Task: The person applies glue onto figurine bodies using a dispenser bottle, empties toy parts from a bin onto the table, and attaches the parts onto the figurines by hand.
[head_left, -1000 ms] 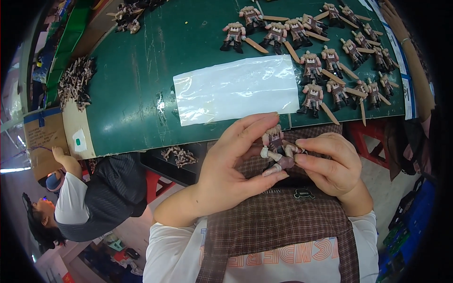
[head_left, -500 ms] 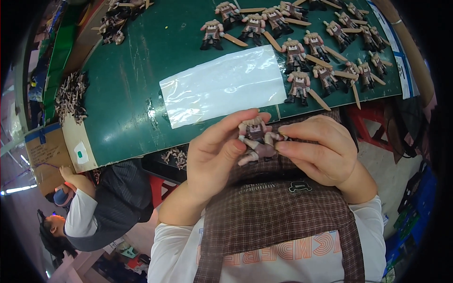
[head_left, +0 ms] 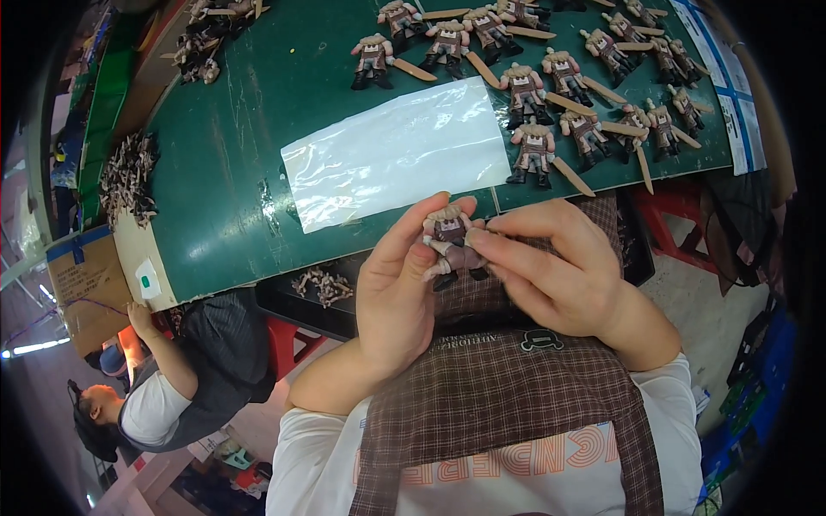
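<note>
- Just below the white sheet (head_left: pixel 396 155), the left hand (head_left: pixel 391 288) held a small figure (head_left: pixel 449 229) between thumb and fingers, seemingly to steady it.
- The right hand's (head_left: pixel 555 262) fingertips closed at its side; exactly what they pinched, I couldn't tell.
- Below-left of the sheet, loose parts (head_left: pixel 323 287) lay heaped, probably within reach.
- Right of and beyond it, bladed figures (head_left: pixel 532 150) lay spread, perhaps against piling.

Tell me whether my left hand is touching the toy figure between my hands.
Touching: in the head view, the left hand cups the toy figure, thumb against its side.
</note>
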`<action>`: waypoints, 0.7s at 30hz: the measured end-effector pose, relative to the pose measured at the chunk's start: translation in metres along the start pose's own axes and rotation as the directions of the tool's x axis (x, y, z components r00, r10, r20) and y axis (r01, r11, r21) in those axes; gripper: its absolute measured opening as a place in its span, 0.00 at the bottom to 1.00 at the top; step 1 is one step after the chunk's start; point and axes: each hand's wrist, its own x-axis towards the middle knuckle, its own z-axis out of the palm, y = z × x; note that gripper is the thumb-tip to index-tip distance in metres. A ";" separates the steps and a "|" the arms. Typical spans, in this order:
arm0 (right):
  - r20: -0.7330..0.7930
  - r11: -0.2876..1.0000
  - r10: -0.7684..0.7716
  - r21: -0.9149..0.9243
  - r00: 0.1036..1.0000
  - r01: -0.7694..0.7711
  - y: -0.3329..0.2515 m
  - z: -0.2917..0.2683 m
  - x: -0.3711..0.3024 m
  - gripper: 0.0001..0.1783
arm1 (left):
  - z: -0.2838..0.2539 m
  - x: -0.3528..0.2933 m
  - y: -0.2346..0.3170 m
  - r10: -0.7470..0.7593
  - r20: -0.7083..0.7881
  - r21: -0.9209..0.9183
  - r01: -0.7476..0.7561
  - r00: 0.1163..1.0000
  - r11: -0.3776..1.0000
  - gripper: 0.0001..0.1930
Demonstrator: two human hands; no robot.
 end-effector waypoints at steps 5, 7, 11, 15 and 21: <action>0.039 0.996 0.082 -0.032 0.996 -0.081 -0.002 0.009 -0.007 0.31 | 0.004 0.000 -0.006 -0.043 -0.068 -0.036 0.040 0.997 0.999 0.21; -0.040 0.995 0.029 -0.094 0.999 -0.033 0.001 0.013 -0.008 0.30 | 0.004 0.000 -0.007 -0.056 -0.077 -0.044 0.053 0.995 0.998 0.21; -0.024 0.988 -0.021 -0.153 0.999 0.017 0.002 0.014 -0.009 0.31 | 0.004 -0.001 -0.009 -0.089 -0.104 -0.066 0.082 0.991 0.994 0.20; 0.043 0.962 -0.059 -0.266 0.997 0.068 0.001 0.014 -0.010 0.31 | 0.001 -0.004 -0.009 -0.110 -0.120 0.024 0.113 0.987 0.993 0.22; 0.023 0.960 -0.068 -0.270 0.997 0.072 0.001 0.021 -0.015 0.31 | 0.002 -0.005 -0.012 -0.115 -0.107 0.005 0.116 0.988 0.993 0.21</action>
